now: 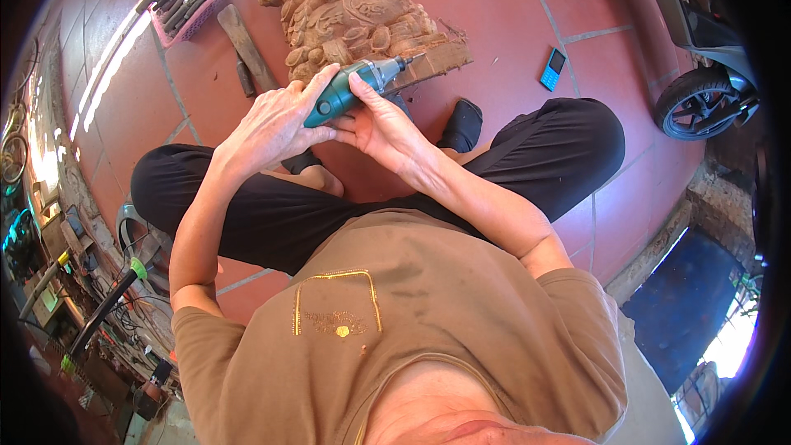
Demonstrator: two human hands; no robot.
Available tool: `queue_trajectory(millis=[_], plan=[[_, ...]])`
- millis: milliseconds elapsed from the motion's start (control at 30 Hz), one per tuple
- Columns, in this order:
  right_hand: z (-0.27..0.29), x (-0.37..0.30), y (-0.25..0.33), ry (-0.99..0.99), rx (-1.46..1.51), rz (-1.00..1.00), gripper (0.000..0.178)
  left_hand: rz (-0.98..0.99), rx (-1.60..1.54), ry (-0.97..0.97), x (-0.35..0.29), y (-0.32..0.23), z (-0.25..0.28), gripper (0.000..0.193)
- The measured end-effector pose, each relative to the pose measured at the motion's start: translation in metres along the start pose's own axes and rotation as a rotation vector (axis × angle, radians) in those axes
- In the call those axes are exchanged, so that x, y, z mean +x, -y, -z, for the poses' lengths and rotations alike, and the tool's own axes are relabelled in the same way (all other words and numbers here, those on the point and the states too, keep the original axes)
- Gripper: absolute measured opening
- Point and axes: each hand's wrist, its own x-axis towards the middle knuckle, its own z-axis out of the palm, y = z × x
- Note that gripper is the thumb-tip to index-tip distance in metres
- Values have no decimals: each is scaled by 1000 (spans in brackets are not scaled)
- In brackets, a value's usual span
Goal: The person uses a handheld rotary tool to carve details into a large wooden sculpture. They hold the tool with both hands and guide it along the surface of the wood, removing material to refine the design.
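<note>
Both my hands are wrapped round a green rotary tool [333, 102] with a grey nose and a thin bit pointing up and to the right. My left hand [276, 119] grips its rear body from the left, fingers closed. From the right, my right hand [381, 128] holds it with the thumb along the body near the grey collar; some fingers are hidden beneath. Just beyond the tool lies a brown carved wooden piece [350, 12] with deep relief. The bit stands in front of its near end, and I cannot tell whether they touch.
A pink basket [200, 16] of chisel-like tools stands at the far left, beside a wooden mallet [243, 43]. A blue keypad phone [553, 68] lies on the red tiles [503, 12] to the right. Farther right is a motorbike wheel [700, 105]. Clutter lines the left edge.
</note>
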Motion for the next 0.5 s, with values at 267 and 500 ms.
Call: queue_trajectory(millis=[267,500], plan=[[-2,2,3,13,-6,1,48,-23,-10,-42,0,-1,-1,91],[-2,1,4,9,-2,3,46,-9,-2,-34,2,-1,-2,92]])
